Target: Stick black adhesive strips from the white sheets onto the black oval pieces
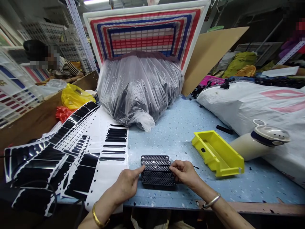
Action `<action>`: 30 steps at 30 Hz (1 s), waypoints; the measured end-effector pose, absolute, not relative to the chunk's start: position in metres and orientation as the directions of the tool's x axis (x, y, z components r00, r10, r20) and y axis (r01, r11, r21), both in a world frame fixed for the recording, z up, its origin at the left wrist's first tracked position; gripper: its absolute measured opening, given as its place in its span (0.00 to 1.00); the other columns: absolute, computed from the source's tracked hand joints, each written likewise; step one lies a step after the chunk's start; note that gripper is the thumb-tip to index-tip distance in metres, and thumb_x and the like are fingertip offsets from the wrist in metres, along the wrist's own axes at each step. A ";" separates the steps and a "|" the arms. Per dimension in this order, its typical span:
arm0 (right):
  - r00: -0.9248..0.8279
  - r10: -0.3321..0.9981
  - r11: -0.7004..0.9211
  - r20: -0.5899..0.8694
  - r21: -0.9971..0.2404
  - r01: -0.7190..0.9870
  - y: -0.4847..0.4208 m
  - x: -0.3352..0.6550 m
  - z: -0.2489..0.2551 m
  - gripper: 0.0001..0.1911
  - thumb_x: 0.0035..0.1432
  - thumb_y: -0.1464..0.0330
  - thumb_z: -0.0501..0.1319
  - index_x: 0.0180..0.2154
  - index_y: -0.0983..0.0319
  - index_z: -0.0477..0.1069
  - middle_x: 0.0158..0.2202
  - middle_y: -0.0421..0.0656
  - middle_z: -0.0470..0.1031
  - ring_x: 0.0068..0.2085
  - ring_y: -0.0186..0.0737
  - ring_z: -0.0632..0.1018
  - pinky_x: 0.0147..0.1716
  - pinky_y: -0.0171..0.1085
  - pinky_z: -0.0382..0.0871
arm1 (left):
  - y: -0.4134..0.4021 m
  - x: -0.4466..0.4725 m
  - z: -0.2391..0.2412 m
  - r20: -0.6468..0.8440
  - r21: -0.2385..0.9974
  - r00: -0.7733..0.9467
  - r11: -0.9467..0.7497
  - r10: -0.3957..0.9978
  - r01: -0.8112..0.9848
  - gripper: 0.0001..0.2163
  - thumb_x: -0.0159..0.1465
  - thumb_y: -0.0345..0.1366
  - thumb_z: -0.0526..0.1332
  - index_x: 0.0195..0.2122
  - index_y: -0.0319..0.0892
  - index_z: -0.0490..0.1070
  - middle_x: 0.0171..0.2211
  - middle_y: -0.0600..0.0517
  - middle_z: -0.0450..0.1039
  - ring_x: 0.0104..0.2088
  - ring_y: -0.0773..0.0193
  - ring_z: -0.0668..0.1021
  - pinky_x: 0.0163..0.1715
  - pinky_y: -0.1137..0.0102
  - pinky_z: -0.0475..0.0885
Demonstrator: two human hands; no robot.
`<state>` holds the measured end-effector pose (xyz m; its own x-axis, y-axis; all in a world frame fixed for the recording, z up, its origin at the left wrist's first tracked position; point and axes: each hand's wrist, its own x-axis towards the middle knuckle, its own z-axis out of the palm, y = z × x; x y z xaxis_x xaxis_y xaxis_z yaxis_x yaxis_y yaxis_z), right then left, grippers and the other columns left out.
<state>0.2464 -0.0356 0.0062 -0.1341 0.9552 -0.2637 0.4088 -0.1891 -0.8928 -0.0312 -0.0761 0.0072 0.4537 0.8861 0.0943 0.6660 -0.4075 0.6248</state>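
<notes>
Left hand point(126, 183), right hand point(186, 173); both touching black strips point(157, 175)

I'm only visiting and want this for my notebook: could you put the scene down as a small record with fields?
Left hand: index fingertip at the left ends of some black textured strips
Right hand: thumb and finger at the strips' right ends; whether they pinch anything is unclear
Surface: speckled blue tabletop
To the left: white sheets with glossy black shapes
To the right: yellow bin, bottle, white sack
Beyond: clear plastic bag, striped-lined crate
Background: another person, at left
</notes>
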 end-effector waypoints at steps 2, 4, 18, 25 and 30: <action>-0.134 0.956 -0.185 -0.260 -0.892 0.412 -0.036 0.246 0.006 0.13 0.45 0.55 0.60 0.21 0.58 0.66 0.13 0.33 0.64 0.15 0.35 0.70 0.16 0.34 0.62 | -0.077 -0.031 0.008 0.084 0.649 0.443 -0.386 0.893 0.655 0.26 0.62 0.24 0.50 0.61 0.40 0.68 0.23 0.53 0.79 0.22 0.64 0.78 0.28 0.70 0.76; -0.134 0.957 -0.182 -0.258 -0.891 0.416 -0.036 0.246 0.007 0.14 0.45 0.55 0.60 0.21 0.58 0.66 0.13 0.33 0.64 0.15 0.35 0.70 0.16 0.34 0.62 | -0.077 -0.031 0.009 0.074 0.666 0.430 -0.365 0.900 0.650 0.25 0.62 0.24 0.50 0.60 0.40 0.69 0.23 0.52 0.79 0.23 0.63 0.78 0.28 0.70 0.76; -0.147 0.973 -0.073 -0.179 -0.840 0.537 -0.036 0.251 0.001 0.15 0.51 0.56 0.57 0.23 0.59 0.70 0.14 0.37 0.68 0.16 0.38 0.73 0.15 0.34 0.64 | -0.075 -0.033 0.004 0.200 0.546 0.475 -0.500 0.857 0.673 0.24 0.60 0.23 0.51 0.57 0.39 0.72 0.30 0.47 0.83 0.26 0.59 0.82 0.29 0.66 0.79; -0.185 0.982 0.166 0.044 -0.672 0.722 -0.031 0.251 0.008 0.12 0.56 0.63 0.58 0.32 0.60 0.79 0.22 0.43 0.79 0.25 0.43 0.79 0.29 0.38 0.71 | -0.049 -0.005 0.028 0.234 0.509 0.442 -0.496 0.866 0.703 0.14 0.65 0.28 0.54 0.46 0.41 0.78 0.35 0.45 0.83 0.35 0.57 0.83 0.37 0.66 0.78; -0.380 0.919 0.373 0.105 -0.545 0.751 -0.036 0.220 0.012 0.14 0.57 0.70 0.57 0.39 0.58 0.80 0.36 0.46 0.83 0.37 0.45 0.82 0.39 0.38 0.72 | -0.027 0.021 0.043 0.044 0.346 0.521 -0.502 0.852 0.792 0.10 0.66 0.32 0.56 0.36 0.42 0.78 0.32 0.46 0.82 0.33 0.54 0.83 0.34 0.66 0.75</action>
<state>0.2200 -0.0361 0.0120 -0.3804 0.9188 0.1050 0.7509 0.3732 -0.5449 0.0214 -0.0273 0.0428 0.5212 0.8523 0.0441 0.7922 -0.5024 0.3463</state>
